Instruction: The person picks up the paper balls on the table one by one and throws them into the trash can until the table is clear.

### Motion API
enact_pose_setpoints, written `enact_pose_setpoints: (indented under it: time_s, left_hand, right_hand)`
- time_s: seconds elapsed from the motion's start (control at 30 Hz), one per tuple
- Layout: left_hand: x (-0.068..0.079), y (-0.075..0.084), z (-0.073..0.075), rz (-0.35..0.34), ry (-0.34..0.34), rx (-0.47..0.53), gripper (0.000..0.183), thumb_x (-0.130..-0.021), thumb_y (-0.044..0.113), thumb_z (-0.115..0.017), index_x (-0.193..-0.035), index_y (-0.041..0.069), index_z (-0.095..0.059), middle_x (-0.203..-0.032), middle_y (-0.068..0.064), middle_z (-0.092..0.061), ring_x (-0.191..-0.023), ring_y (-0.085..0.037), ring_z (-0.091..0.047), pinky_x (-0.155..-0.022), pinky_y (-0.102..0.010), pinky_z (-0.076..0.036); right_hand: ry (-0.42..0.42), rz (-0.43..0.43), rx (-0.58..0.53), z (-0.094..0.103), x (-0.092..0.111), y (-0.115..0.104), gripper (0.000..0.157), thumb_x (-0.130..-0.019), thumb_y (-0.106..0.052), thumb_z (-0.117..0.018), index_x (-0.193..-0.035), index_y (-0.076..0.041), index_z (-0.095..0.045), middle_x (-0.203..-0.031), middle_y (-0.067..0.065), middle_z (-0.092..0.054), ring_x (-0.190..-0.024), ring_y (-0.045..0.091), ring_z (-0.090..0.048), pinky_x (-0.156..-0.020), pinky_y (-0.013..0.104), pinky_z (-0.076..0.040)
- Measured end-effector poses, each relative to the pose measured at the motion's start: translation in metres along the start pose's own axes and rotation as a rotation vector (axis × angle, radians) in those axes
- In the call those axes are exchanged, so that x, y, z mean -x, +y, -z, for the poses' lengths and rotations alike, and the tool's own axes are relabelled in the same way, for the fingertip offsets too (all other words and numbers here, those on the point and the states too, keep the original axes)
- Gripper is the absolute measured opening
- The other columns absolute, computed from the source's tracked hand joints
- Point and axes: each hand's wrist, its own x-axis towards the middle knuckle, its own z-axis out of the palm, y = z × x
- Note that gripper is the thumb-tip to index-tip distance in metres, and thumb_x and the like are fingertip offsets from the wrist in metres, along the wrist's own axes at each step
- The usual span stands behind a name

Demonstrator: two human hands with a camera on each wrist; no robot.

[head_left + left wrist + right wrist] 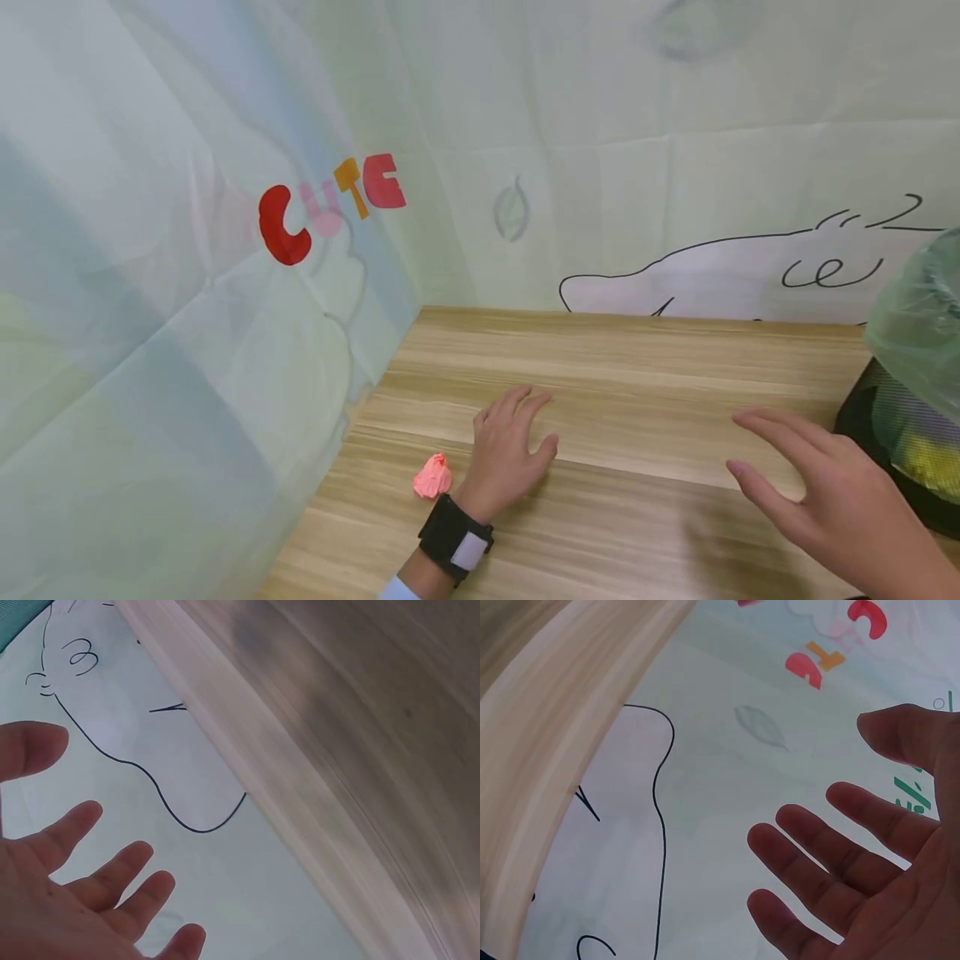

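A small crumpled pink lump [432, 477], perhaps paper, lies on the wood-grain table [600, 383] just left of my left wrist. My left hand [504, 454] is over the table with its fingers spread and loosely bent, holding nothing. In the left wrist view the same hand [90, 885] shows an unoccupied palm. On the right, my right hand [840, 492] hovers above the table, thumb apart from the fingers, and grips nothing. The right wrist view shows that hand's [855, 877] fingers relaxed and apart.
A dark mesh bin [862, 408] lined with a translucent green bag [915, 325] stands at the right edge, something yellow inside. Printed cloth walls [480, 167] rise behind and left of the table, with coloured letters and a line drawing. A black band [454, 537] wraps my left wrist.
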Motion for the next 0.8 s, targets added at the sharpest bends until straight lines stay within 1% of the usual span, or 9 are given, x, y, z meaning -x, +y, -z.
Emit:
enact_pose_setpoints:
  time_s: [0.1, 0.17, 0.23, 0.33, 0.43, 0.5, 0.63, 0.7, 0.8]
  left_hand:
    - [0.002, -0.006, 0.0, 0.003, -0.007, -0.045, 0.05, -0.089, 0.031, -0.072, -0.135, 0.015, -0.063, -0.144, -0.013, -0.052, -0.134, -0.032, -0.046, -0.1, -0.061, -0.034]
    - [0.004, -0.009, 0.001, 0.006, -0.022, -0.075, 0.049, -0.089, 0.032, -0.072, -0.135, 0.015, -0.064, -0.142, -0.013, -0.054, -0.133, -0.031, -0.047, -0.099, -0.061, -0.035]
    - [0.006, -0.012, 0.002, 0.022, -0.048, -0.093, 0.049, -0.089, 0.033, -0.073, -0.134, 0.015, -0.064, -0.14, -0.013, -0.056, -0.132, -0.032, -0.048, -0.099, -0.062, -0.034]
    - [0.011, -0.02, 0.006, 0.066, -0.092, -0.136, 0.05, -0.09, 0.035, -0.072, -0.135, 0.015, -0.064, -0.138, -0.013, -0.057, -0.131, -0.034, -0.048, -0.099, -0.066, -0.032]
    - [0.016, -0.03, 0.009, 0.118, -0.139, -0.191, 0.052, -0.09, 0.036, -0.07, -0.137, 0.014, -0.062, -0.138, -0.016, -0.055, -0.131, -0.037, -0.047, -0.101, -0.069, -0.029]
    - [0.02, -0.038, 0.011, 0.168, -0.18, -0.22, 0.054, -0.09, 0.037, -0.069, -0.139, 0.014, -0.06, -0.141, -0.018, -0.053, -0.134, -0.04, -0.043, -0.102, -0.072, -0.026]
    - [0.027, -0.05, 0.016, 0.274, -0.251, -0.244, 0.059, -0.09, 0.038, -0.068, -0.142, 0.012, -0.057, -0.146, -0.023, -0.047, -0.138, -0.045, -0.037, -0.101, -0.078, -0.023]
    - [0.03, -0.053, 0.017, 0.327, -0.281, -0.262, 0.06, -0.09, 0.037, -0.066, -0.142, 0.01, -0.056, -0.147, -0.025, -0.045, -0.138, -0.048, -0.035, -0.099, -0.079, -0.025]
    - [0.033, -0.056, 0.02, 0.389, -0.312, -0.325, 0.057, -0.09, 0.032, -0.063, -0.14, 0.006, -0.055, -0.144, -0.026, -0.046, -0.134, -0.047, -0.039, -0.09, -0.076, -0.037]
  right_hand:
    - [-0.014, -0.006, -0.014, -0.004, 0.001, -0.002, 0.054, -0.074, -0.025, -0.087, -0.124, -0.014, -0.07, -0.118, 0.004, -0.068, -0.093, 0.034, -0.067, -0.075, 0.052, -0.047]
    - [-0.015, 0.003, -0.025, -0.007, 0.001, -0.003, 0.055, -0.073, -0.024, -0.087, -0.124, -0.014, -0.07, -0.119, 0.004, -0.068, -0.096, 0.034, -0.067, -0.076, 0.053, -0.047]
    - [-0.02, 0.007, -0.032, -0.009, 0.001, -0.004, 0.055, -0.073, -0.024, -0.087, -0.124, -0.014, -0.07, -0.119, 0.004, -0.068, -0.097, 0.034, -0.067, -0.077, 0.053, -0.047]
    - [-0.022, 0.022, -0.037, -0.013, 0.002, -0.004, 0.053, -0.078, -0.033, -0.086, -0.124, -0.014, -0.07, -0.118, 0.006, -0.069, -0.094, 0.035, -0.068, -0.075, 0.055, -0.048]
    - [-0.012, 0.043, -0.032, -0.014, 0.002, -0.003, 0.052, -0.085, -0.047, -0.078, -0.124, -0.014, -0.07, -0.117, 0.006, -0.069, -0.09, 0.034, -0.068, -0.073, 0.056, -0.049]
    - [-0.003, 0.058, -0.025, -0.015, 0.003, -0.003, 0.053, -0.088, -0.053, -0.073, -0.124, -0.013, -0.07, -0.116, 0.005, -0.07, -0.087, 0.033, -0.069, -0.071, 0.055, -0.049]
    - [0.005, 0.073, -0.014, -0.014, 0.004, -0.001, 0.053, -0.089, -0.054, -0.071, -0.123, -0.013, -0.071, -0.115, 0.004, -0.07, -0.084, 0.03, -0.069, -0.07, 0.052, -0.049]
    - [0.002, 0.075, -0.012, -0.014, 0.004, -0.001, 0.053, -0.089, -0.054, -0.071, -0.123, -0.013, -0.071, -0.114, 0.003, -0.071, -0.083, 0.029, -0.068, -0.069, 0.051, -0.049]
    - [-0.007, 0.072, -0.006, -0.014, 0.005, -0.001, 0.051, -0.087, -0.049, -0.075, -0.123, -0.014, -0.071, -0.113, 0.003, -0.071, -0.082, 0.028, -0.068, -0.068, 0.051, -0.05]
